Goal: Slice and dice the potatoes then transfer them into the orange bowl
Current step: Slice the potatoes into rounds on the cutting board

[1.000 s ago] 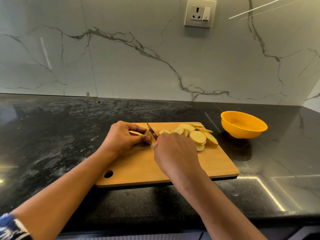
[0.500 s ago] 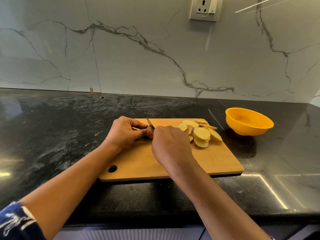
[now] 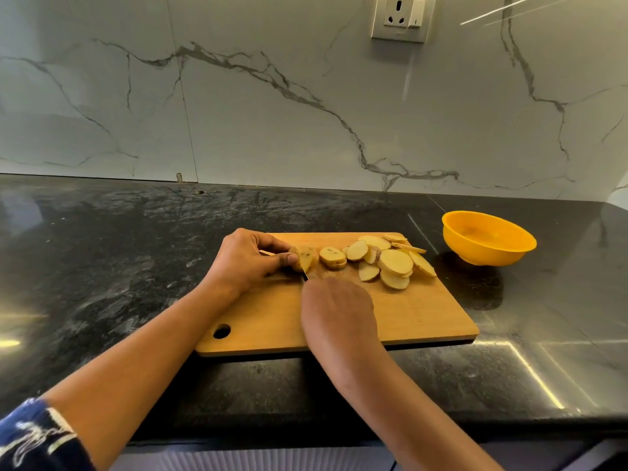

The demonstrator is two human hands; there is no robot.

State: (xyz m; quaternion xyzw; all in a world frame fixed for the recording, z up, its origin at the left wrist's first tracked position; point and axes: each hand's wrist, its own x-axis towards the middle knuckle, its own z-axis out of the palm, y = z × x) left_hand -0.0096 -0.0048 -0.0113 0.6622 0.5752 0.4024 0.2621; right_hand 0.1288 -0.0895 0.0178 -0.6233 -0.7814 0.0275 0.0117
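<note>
Hands at the board (image 3: 424, 317): left hand (image 3: 244, 260) pinches the potato end (image 3: 304, 258), right hand (image 3: 336, 311) grips the knife (image 3: 304, 275).

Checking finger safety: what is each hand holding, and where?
Left hand pinches the unsliced yellow potato stub by its left end; right hand grips a knife, handle hidden under the hand.

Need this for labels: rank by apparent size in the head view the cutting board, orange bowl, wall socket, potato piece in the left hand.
1. cutting board
2. orange bowl
3. wall socket, top edge cropped
4. potato piece
</note>
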